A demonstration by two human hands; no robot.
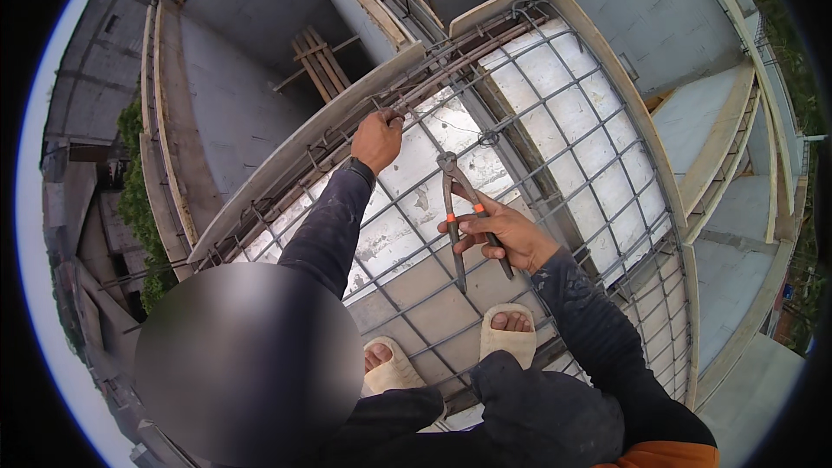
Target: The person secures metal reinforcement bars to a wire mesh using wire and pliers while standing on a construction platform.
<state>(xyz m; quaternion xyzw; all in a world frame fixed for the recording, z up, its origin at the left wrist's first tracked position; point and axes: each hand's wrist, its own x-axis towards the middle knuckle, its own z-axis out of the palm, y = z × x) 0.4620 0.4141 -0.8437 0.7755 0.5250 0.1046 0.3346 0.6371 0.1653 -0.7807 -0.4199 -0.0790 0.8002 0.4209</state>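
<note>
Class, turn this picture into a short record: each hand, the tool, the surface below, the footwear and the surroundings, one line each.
Left hand: reaches to the bars by the edge; whether its fingers hold anything is unclear
Right hand: holds pincers
Tool state: handles spread apart, dark grips with orange bands
Left hand position: at, farther forward than the right
Surface: steel bar mesh over whitish panels
Footwear: pale open-toed sandals
Sleeves: dark
Surroundings: grey walls, edge boards
</note>
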